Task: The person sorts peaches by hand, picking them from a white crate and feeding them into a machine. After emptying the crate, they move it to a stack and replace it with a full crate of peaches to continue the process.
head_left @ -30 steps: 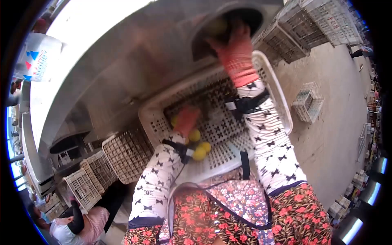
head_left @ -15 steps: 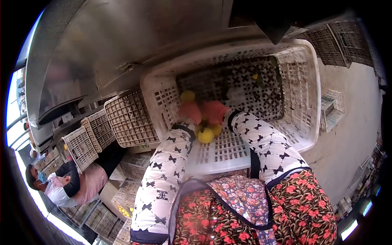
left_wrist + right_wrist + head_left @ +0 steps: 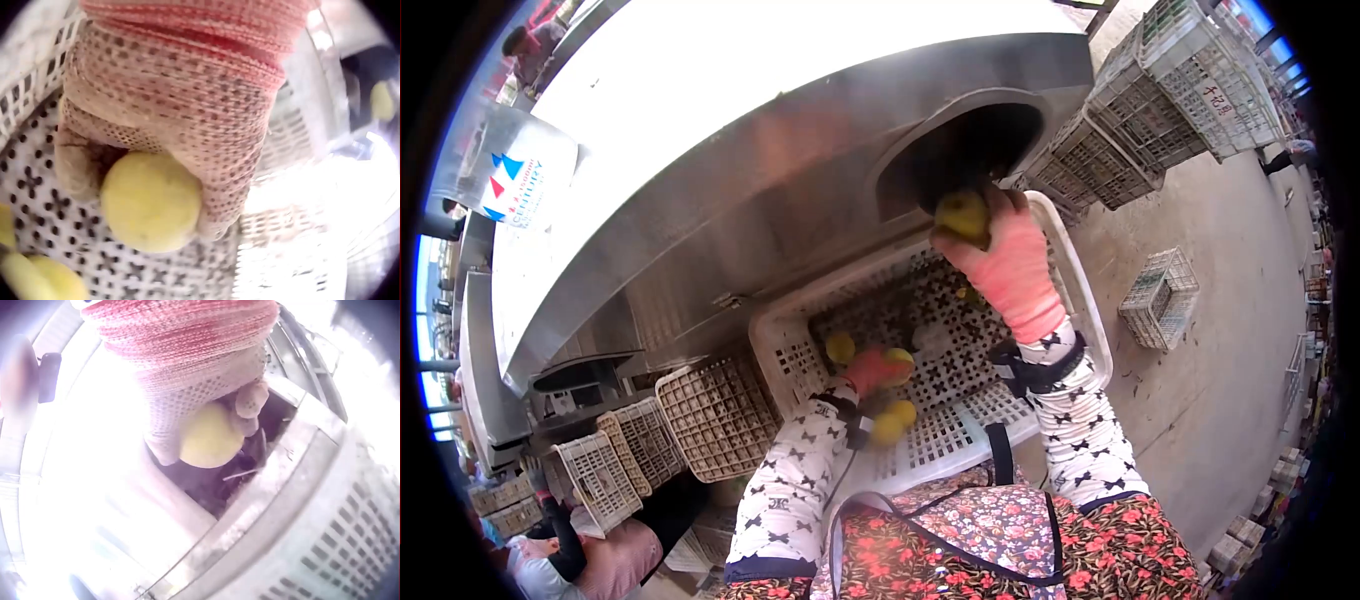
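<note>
My gloved right hand grips a yellow round fruit at the lower edge of a dark opening in the metal machine. The right wrist view shows thumb and fingers around that fruit, with dark debris beyond it. Down in a white plastic crate, my gloved left hand holds another yellow fruit between thumb and fingers, over the perforated floor. Beside that hand lie a few more yellow fruits, some near the crate's front wall. The glove partly covers the held fruit.
The metal machine curves over the crate's far side. Stacked crates stand at the upper right, and a lone crate sits on the floor. More crates are at left, near another person.
A second ago my right hand was inside the opening; half a second ago both hands were together in the crate. Now it is back up at the opening with a fruit, while the left stays low.
</note>
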Available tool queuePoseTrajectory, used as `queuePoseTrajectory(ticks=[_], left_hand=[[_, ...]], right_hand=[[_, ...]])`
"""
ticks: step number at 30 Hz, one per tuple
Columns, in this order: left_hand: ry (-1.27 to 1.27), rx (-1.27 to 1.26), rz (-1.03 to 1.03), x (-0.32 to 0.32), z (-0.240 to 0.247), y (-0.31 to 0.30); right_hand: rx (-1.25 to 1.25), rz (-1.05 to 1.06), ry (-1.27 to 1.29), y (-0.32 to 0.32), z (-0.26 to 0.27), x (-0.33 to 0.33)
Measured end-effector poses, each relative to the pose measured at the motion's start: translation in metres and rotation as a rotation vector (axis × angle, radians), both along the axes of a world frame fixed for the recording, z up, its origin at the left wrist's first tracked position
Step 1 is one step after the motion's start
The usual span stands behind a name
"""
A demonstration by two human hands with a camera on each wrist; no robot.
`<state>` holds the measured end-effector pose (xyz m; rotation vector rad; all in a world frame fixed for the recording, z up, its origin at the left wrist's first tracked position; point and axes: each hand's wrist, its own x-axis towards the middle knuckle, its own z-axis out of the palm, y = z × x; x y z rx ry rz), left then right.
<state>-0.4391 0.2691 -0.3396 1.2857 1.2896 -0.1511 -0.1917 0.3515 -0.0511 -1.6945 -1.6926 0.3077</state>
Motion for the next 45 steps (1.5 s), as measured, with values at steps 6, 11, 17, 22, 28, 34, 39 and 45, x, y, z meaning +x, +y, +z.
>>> queuePoseTrajectory(ticks=[6, 11, 17, 22, 28, 34, 39, 45], left_hand=[[-0.826, -0.344, 0.700, 0.034, 0.130, 0.025], [-1.075, -0.430, 0.716, 0.043, 0.177, 0.044], [-1.024, -0.159, 0.501, 0.058, 0.233, 0.067], [-0.282, 0.763, 0.337, 0.022, 0.075, 0.075], [0.537, 0.305, 0.013, -0.020, -0.006, 0.032], [0.645, 0.515, 0.114, -0.037, -0.075, 0.011], [-0.061, -0.059, 0.152, -0.053, 0.030, 0.052], [-0.377, 0.614, 0.535, -0.058, 0.105, -0.007]], right_hand=[[-0.063, -0.193, -0.266, 0.092, -0.019, -0.014], [-0.148, 0.256, 0.042, -0.023, 0.011, -0.008], [-0.189, 0.332, 0.141, -0.043, 0.000, -0.013], [-0.059, -0.100, -0.245, 0.011, 0.015, -0.019], [0.328, -0.190, -0.282, 0.083, -0.022, -0.006], [-0.469, 0.594, -0.204, -0.057, -0.109, -0.037], [-0.969, 1.246, -0.457, -0.123, -0.248, -0.088], [-0.802, 1.538, -0.388, -0.132, -0.316, -0.109]])
